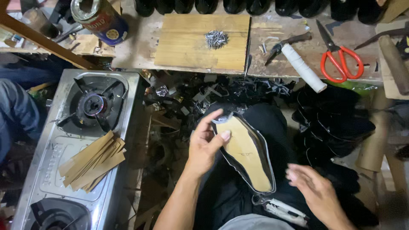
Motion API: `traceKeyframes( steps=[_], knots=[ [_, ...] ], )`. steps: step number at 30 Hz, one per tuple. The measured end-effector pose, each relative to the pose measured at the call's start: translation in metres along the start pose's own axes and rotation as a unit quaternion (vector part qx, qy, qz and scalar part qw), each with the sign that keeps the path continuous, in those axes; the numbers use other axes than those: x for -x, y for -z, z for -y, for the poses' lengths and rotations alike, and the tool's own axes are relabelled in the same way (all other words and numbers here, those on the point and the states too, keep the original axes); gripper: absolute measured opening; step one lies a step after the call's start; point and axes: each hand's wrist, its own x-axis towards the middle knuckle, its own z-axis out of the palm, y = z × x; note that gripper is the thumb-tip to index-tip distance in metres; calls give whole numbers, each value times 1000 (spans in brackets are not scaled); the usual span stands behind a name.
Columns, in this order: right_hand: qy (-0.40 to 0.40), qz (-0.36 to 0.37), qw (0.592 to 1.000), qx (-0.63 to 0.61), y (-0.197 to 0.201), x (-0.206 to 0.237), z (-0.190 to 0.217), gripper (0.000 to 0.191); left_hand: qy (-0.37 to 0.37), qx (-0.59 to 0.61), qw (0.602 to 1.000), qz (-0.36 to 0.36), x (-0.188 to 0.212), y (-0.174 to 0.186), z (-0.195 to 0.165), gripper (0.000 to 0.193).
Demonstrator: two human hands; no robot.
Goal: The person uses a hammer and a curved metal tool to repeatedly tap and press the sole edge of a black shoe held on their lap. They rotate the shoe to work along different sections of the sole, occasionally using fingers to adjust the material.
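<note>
Workshop floor and low wooden bench (136,51), seen from above.

Far left: blue-clad leg of another person (15,113). Steel two-burner gas stove (55,170), its upper burner lit with a small flame; fan of tan insole boards (91,161) lying on its top plate.

Upper left on the bench: round tin can (100,19), blue wrapper with red band and yellow medallion, top open.

Centre: pale wooden board (187,47) carrying a heap of small nails (216,38). Below the bench edge, black leather offcuts (191,96) litter the floor.

Centre, on the lap: shoe upper on a last (245,153), sole side up, tan insole showing, black leather folded round its rim. Left hand (204,147) clamped on its toe end, thumb on the insole. Right hand (313,189) blurred, fingers spread, just beside the heel end, holding nothing.

Right of the board: hammer (283,44), white roll (302,68), red-handled scissors (338,57). Stack of black uppers (336,123) below.
</note>
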Motion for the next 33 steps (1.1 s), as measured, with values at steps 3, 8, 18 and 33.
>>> traceKeyframes(
  steps=[3,8,18,33],
  knots=[
    [-71,60,961,-260,-22,-5,10,45,-39,126,990,45,-2,-18,-19,57],
    [88,87,925,-358,-37,24,65,44,-27,100,994,-46,5,-44,-11,54],
    [444,-95,868,204,-44,41,141,51,99,262,953,-119,22,-53,55,37],
    [347,-56,916,192,-51,43,125,56,115,238,951,-164,38,-47,60,28]
  ],
)
